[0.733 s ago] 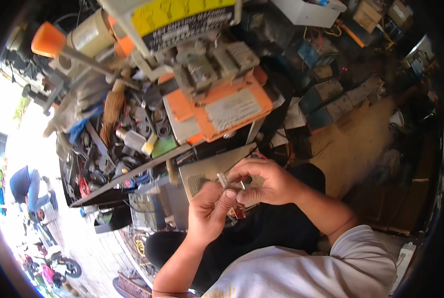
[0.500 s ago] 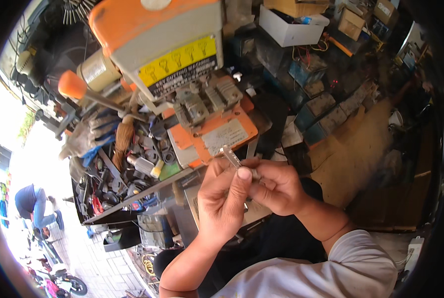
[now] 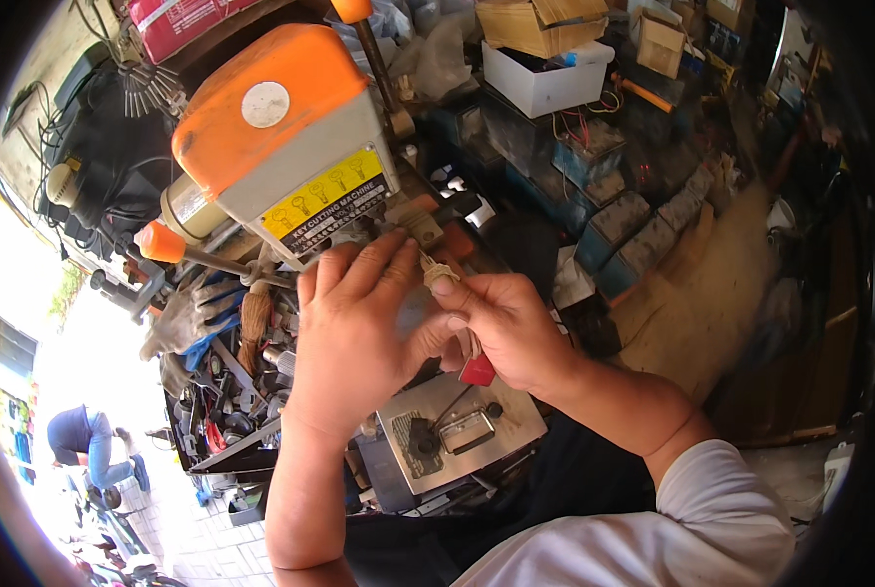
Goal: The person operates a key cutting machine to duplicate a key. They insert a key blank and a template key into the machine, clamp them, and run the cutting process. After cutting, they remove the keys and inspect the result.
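My right hand pinches a key with a pale, worn-looking head between thumb and forefinger. The key's tip points toward the metal clamp of an orange and grey key cutting machine. A red tag hangs below my right fingers on what looks like a pale cord. My left hand lies over the front of the machine, fingers apart and reaching to its clamps, thumb close to my right hand. It hides much of the clamp area, and I cannot make out anything held in it.
An orange-knobbed lever sticks out at the machine's left. Below it are a tray of mixed tools, a brush and gloves. A metal plate with a handle lies under my hands. Boxes stand behind.
Both hands were together on a key in front of the machine. Now my left hand has opened and moved up onto the clamps; my right has brought its key up beside them. The view has shifted.
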The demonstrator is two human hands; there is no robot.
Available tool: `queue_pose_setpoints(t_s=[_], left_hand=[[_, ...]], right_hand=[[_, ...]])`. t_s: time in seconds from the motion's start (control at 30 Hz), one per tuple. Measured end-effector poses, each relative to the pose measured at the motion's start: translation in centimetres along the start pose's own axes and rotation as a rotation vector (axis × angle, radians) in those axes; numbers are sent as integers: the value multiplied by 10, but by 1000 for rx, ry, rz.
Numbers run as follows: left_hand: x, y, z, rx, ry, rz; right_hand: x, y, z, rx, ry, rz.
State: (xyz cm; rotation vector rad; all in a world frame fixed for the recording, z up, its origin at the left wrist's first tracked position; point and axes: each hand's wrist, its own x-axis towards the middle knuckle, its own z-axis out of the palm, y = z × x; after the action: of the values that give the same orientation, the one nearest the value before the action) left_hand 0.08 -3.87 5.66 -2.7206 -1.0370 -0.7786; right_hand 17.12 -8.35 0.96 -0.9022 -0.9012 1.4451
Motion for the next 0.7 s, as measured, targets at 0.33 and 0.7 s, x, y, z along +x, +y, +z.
queue_pose_setpoints(t_s=[0.33, 0.7], left_hand=[[6, -9, 1, -10, 2, 20], [8, -9, 4, -23, 38, 18]], right_hand=[[4, 8, -21, -81, -92, -121], [4, -4, -18, -73, -74, -79]])
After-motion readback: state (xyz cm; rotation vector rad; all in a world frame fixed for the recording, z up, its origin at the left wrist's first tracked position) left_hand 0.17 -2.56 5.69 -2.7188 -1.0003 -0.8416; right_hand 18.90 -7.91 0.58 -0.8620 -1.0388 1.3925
